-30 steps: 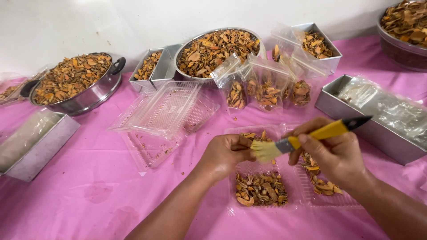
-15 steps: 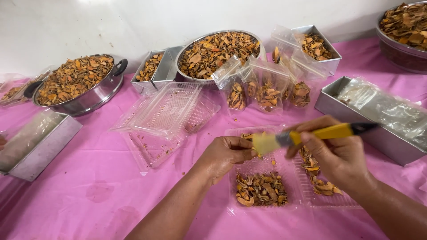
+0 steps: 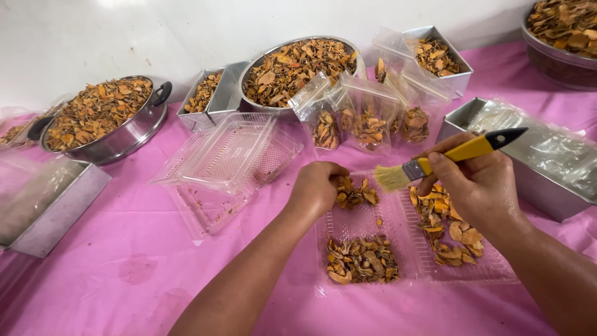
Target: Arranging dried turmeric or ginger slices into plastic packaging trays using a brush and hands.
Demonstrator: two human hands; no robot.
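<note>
Right grip (image 3: 479,180) closed round brush (image 3: 435,163) (left (image 3: 316,190) clutches chips (image 3: 356,194)).

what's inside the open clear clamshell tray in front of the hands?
Open clamshell tray holds dried orange-brown slices in three piles. The left hand covers part of the far pile; the right hand, holding a yellow-handled brush, hides part of the right half.

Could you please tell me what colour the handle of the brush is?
Yellow with a black tip; the brush, in the right hand, shows in the head view.
</note>
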